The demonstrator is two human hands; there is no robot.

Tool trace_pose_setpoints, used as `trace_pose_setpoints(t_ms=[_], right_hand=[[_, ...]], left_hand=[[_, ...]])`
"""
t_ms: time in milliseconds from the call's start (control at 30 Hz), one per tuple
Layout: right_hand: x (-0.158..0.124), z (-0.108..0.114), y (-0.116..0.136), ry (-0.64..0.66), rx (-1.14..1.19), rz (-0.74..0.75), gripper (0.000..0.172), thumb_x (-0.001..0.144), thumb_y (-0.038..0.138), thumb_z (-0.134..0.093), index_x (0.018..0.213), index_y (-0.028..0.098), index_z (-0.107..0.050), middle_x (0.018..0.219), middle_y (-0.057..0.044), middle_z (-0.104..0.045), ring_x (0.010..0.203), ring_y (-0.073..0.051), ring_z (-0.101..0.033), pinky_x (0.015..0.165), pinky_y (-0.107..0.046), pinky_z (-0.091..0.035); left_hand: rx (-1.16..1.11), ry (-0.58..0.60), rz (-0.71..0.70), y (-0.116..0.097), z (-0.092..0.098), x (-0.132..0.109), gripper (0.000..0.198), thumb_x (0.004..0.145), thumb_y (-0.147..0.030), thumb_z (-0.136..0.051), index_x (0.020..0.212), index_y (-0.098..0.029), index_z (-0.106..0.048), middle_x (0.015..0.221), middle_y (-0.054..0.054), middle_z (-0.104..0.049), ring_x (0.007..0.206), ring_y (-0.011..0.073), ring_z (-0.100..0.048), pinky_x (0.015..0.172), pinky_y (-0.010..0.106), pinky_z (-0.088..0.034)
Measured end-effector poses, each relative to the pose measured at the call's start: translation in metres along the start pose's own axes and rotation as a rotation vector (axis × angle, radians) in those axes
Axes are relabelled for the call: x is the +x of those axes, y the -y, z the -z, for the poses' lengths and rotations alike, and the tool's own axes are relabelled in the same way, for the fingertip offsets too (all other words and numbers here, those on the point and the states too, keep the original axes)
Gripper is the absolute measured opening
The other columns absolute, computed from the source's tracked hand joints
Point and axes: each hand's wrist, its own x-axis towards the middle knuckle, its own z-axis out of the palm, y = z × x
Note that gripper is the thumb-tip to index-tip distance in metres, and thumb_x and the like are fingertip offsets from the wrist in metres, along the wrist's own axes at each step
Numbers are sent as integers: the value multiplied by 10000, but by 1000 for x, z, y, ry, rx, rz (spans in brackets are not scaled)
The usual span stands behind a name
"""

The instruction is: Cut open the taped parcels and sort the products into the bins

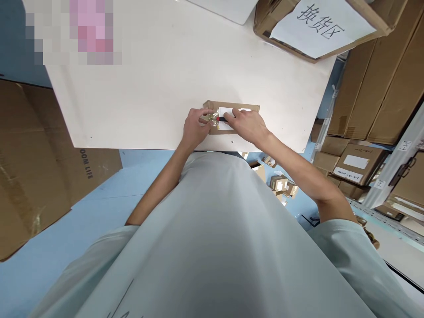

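A small cardboard box (214, 131) with a white label lies on the white table (149, 88), close to its front edge. My left hand (195, 127) is at the box's left end, fingers curved around a bit of shiny clear tape or plastic (213, 117); whether it pinches this is hard to see. My right hand (248, 125) rests over the label, its fingers closed on a small red and black tool (221, 119). The tool's tip points left, at the shiny piece. Part of the box is hidden under my right hand.
An open carton with a handwritten sheet (321, 26) stands at the back right, beside a white container (228, 6). Large cardboard (43, 163) leans at the left. Shelves with boxes (357, 163) line the right; small boxes (278, 182) lie below the table. A pixelated patch covers the back left.
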Motion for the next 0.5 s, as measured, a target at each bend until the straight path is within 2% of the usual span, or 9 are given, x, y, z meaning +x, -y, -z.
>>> trace_pose_setpoints(t_ms=[233, 400, 500], right_hand=[[3, 10, -2, 32, 18, 61, 427, 1152, 216, -425, 1502, 129, -654, 1219, -230, -781, 1017, -351, -755, 832, -435, -474], [9, -2, -3, 0, 85, 70, 449, 1172, 330, -409, 1445, 132, -705, 1133, -223, -794, 1032, -373, -763, 854, -464, -515], [5, -10, -18, 28, 83, 9, 478, 1188, 353, -384, 1361, 117, -761, 1133, -248, -795, 1066, -404, -770, 861, -479, -509]], left_hand=[[49, 5, -2, -2, -1, 0, 376, 980, -496, -856, 1297, -299, -811, 1370, 96, -727, 1020, 257, -792, 995, 447, -673], [76, -39, 2, -5, -4, -4, 373, 952, -392, -829, 1312, -295, -818, 1395, 94, -727, 996, 240, -781, 946, 423, -677], [80, -54, 13, -7, -4, -4, 374, 944, -341, -817, 1313, -282, -814, 1403, 95, -733, 1014, 240, -782, 972, 424, -673]])
